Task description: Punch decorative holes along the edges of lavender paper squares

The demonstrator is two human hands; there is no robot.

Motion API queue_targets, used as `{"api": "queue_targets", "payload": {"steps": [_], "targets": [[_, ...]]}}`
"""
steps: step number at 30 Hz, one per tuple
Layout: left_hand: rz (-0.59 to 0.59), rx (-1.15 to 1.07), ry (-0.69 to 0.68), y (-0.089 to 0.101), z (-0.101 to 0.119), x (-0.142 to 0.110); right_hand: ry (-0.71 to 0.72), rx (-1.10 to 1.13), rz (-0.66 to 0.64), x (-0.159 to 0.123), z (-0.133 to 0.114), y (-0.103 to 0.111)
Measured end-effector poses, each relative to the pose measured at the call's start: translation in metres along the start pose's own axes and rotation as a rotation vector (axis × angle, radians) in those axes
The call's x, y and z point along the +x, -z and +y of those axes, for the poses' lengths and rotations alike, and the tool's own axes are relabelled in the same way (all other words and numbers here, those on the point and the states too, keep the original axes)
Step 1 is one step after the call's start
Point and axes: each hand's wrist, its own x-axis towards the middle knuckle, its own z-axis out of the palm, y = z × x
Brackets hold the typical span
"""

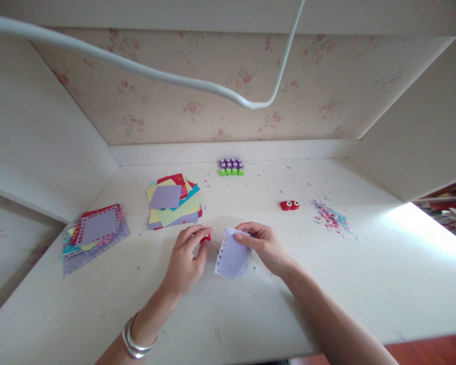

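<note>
My left hand [187, 257] is closed, its thumb and fingers around a small red craft punch [206, 236]. Just to the right, my right hand [264, 244] pinches the upper right of a lavender sheet of paper [233, 257]. A row of punched holes runs down the left edge of that sheet, and more notches show along its right side. The sheet is tilted up off the table, apart from the punch. Two more red craft punches [290, 205] sit side by side beyond my right hand.
A stack of plain coloured paper [165, 196] lies at the back left. Farther left is a pile of hole-edged sheets [97, 228]. Purple and green punches [231, 166] stand near the back wall. Paper confetti [331, 218] is heaped at right. A white cable [213, 88] hangs across the front.
</note>
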Motion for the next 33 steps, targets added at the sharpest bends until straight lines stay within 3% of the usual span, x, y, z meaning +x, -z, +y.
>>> {"api": "queue_targets", "payload": {"steps": [4, 8, 19, 27, 33], "targets": [[-0.147, -0.294, 0.22, 0.004, 0.023, 0.0, -0.01, -0.1, 0.014, 0.0, 0.005, -0.003], [-0.24, -0.351, 0.287, 0.002, 0.028, -0.001, -0.02, -0.273, 0.035, 0.001, 0.009, -0.007], [-0.205, -0.251, 0.294, -0.004, 0.023, -0.004, 0.016, -0.481, 0.057, -0.001, 0.011, -0.013], [-0.175, -0.195, 0.35, -0.003, 0.021, -0.003, 0.038, -0.261, 0.079, 0.001, -0.005, 0.004], [-0.205, -0.142, 0.228, -0.007, 0.024, -0.005, 0.009, -0.425, -0.203, -0.004, -0.008, 0.017]]}}
